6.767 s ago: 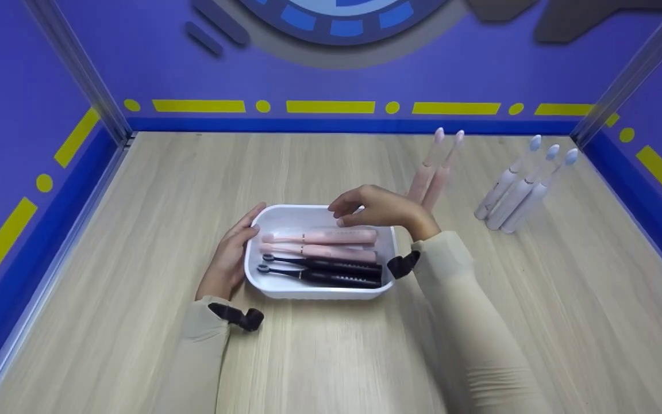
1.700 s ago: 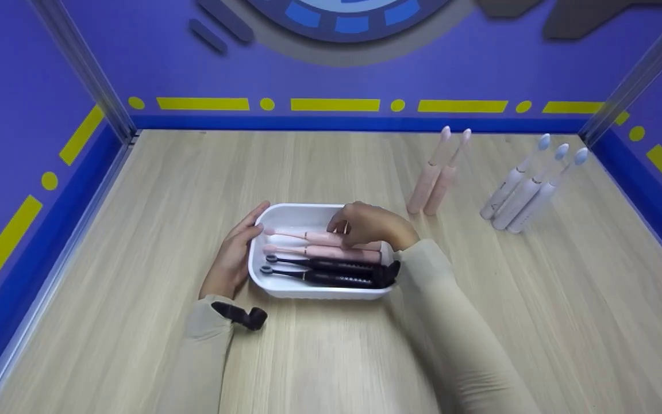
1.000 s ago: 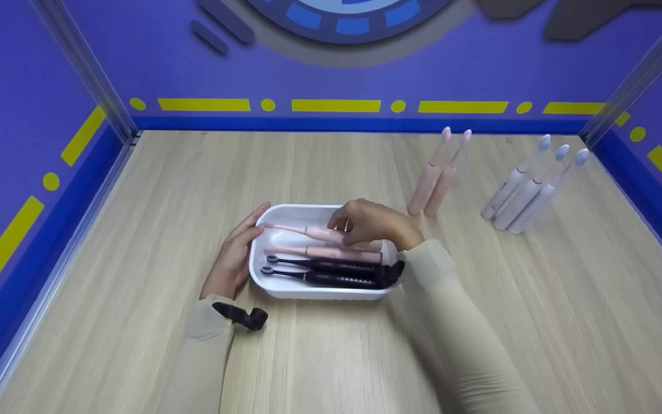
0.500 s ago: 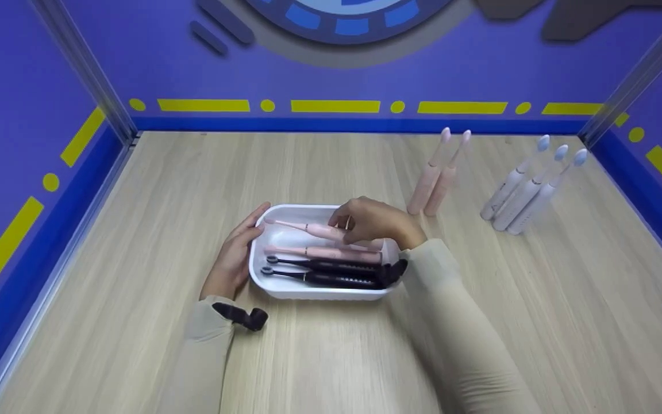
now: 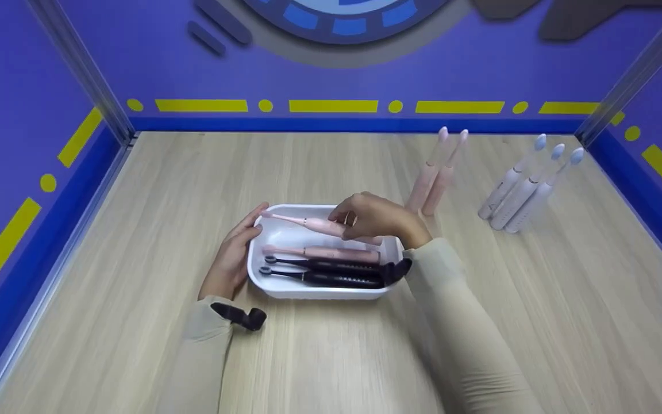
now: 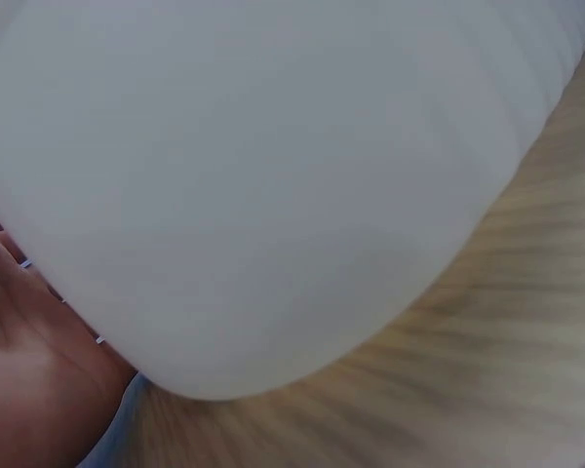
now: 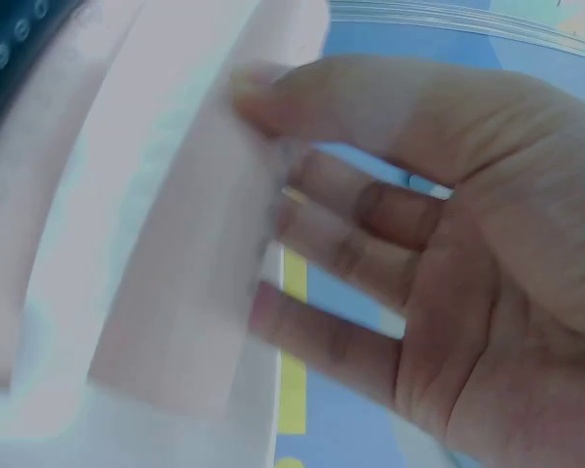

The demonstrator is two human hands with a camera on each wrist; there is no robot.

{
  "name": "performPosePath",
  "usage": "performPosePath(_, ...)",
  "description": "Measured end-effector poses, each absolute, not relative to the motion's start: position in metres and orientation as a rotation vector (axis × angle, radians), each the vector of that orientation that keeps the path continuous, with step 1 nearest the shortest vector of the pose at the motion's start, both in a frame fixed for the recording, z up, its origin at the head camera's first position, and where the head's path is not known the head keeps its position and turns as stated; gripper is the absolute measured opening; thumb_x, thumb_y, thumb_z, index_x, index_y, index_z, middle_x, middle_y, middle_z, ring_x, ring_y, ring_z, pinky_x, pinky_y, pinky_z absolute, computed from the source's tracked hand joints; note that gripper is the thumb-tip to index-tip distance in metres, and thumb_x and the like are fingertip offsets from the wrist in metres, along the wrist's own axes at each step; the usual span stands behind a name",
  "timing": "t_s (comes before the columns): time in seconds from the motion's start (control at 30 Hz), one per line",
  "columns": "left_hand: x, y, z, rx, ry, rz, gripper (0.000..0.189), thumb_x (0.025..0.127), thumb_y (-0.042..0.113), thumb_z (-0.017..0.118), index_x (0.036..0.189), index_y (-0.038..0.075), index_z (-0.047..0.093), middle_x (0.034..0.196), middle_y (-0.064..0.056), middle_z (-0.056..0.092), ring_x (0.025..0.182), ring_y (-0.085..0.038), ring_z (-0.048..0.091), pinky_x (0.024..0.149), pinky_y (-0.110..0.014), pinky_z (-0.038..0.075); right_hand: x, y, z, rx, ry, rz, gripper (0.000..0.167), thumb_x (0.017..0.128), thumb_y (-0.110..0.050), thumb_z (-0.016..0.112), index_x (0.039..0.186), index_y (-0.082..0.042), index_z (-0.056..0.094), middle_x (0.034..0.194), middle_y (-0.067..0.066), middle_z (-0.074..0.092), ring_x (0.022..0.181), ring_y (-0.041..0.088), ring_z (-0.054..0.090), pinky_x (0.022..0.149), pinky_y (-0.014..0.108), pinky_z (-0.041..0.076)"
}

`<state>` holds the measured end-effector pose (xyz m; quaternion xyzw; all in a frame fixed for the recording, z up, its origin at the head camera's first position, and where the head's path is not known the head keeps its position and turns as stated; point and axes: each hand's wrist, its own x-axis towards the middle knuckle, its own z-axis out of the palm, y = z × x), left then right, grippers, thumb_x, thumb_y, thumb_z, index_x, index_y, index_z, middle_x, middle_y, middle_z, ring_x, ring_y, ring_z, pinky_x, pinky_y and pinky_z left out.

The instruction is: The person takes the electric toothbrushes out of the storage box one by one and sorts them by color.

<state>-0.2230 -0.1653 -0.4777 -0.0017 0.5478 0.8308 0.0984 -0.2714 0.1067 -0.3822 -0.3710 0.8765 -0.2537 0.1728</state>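
Note:
A white plastic tub (image 5: 319, 294) stands on the table. My left hand (image 5: 230, 253) holds its left end, thumb at the rim; in the left wrist view its outer wall (image 6: 234, 195) hides most of that hand (image 6: 24, 366). My right hand (image 5: 383, 218) pinches a pink electric toothbrush (image 5: 320, 226) by the handle, slanted near the tub's back wall. In the right wrist view thumb and fingers lie along the handle (image 7: 190, 263). A second pink toothbrush (image 5: 342, 253) lies in the tub beside two black electric toothbrushes (image 5: 337, 279), heads to the left.
Two pink electric toothbrushes (image 5: 423, 187) stand upright behind my right hand. Farther right, three white electric toothbrushes (image 5: 515, 204) with bluish heads stand close together. Blue-purple panels (image 5: 331, 80) enclose the wooden table (image 5: 222, 172) at the back and sides.
My right hand, earlier open over the tub, has taken hold of the rear pink toothbrush and moved it up and back, widening its gap from the other pink one. The left hand stays put.

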Motion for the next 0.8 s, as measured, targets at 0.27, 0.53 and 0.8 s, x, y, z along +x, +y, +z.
performPosePath(0.27, -0.221, -0.168, -0.48, 0.02, 1.586, 2.492, 0.051, 0.101, 0.005, 0.03, 0.151, 0.006, 0.027, 0.16, -0.006, 0.023, 0.147, -0.02, 0.019, 0.122, -0.033, 0.014, -0.271, 0.118, -0.382, -1.01, 2.531, -0.798, 0.034, 0.079, -0.003, 0.07, 0.113, -0.003, 0.07, 0.101, 0.011, 0.072, 0.092, 0.022, 0.067, 0.081, 0.034, 0.056)
performPosePath(0.53, -0.221, -0.167, -0.48, -0.007, 1.598, 2.488, 0.051, 0.1, 0.005, 0.031, 0.151, 0.007, 0.028, 0.16, -0.006, 0.023, 0.145, -0.021, 0.024, 0.121, -0.034, 0.018, -0.269, 0.127, -0.38, -0.954, 2.555, -0.956, 0.034, 0.079, -0.003, 0.071, 0.113, -0.005, 0.07, 0.099, 0.01, 0.072, 0.092, 0.022, 0.065, 0.082, 0.035, 0.055)
performPosePath(0.8, -0.222, -0.165, -0.479, -0.002, 1.618, 2.472, 0.051, 0.101, 0.005, 0.031, 0.151, 0.007, 0.029, 0.159, -0.007, 0.025, 0.145, -0.022, 0.025, 0.121, -0.034, 0.018, -0.268, 0.136, -0.379, -0.899, 2.601, -1.092, 0.037, 0.08, -0.005, 0.07, 0.117, -0.005, 0.069, 0.098, 0.011, 0.07, 0.094, 0.023, 0.062, 0.088, 0.046, 0.052)
